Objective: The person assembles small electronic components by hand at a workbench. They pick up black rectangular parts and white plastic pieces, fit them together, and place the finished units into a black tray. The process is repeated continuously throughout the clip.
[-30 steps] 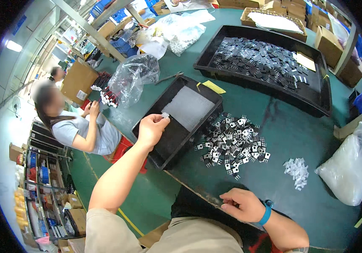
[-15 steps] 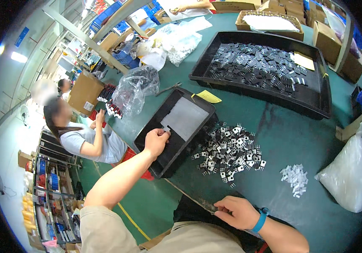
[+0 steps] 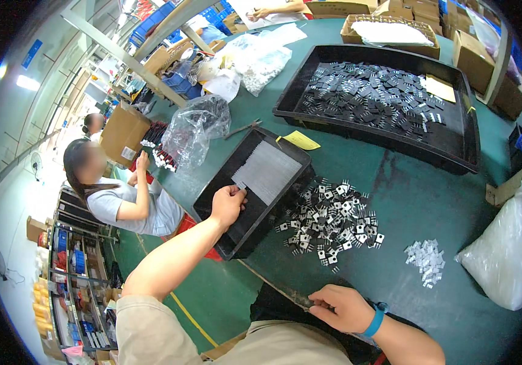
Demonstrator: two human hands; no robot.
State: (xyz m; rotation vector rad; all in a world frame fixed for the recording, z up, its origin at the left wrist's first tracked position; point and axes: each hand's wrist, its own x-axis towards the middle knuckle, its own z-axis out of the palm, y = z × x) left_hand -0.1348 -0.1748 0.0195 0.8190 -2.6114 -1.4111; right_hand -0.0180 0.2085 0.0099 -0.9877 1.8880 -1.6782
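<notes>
I see left hand (image 3: 229, 204) pinching small part (image 3: 242, 185) in tray (image 3: 252, 214), beside packed rows (image 3: 268, 173) — fingertip grip probably spares neighbours. Right hand (image 3: 341, 308) near desk (image 3: 358, 267) edge, fingers curled — can't tell if holding.

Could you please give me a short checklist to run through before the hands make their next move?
1. Left hand pinching a small piece: ok.
2. That piece's contact with the pale rows: cannot tell, partly covered.
3. Small black tray beneath the left hand: ok.
4. Right hand clear of the tray: ok.
5. Component pile outside the tray: ok.
6. White pieces apart from that pile: ok.
</notes>
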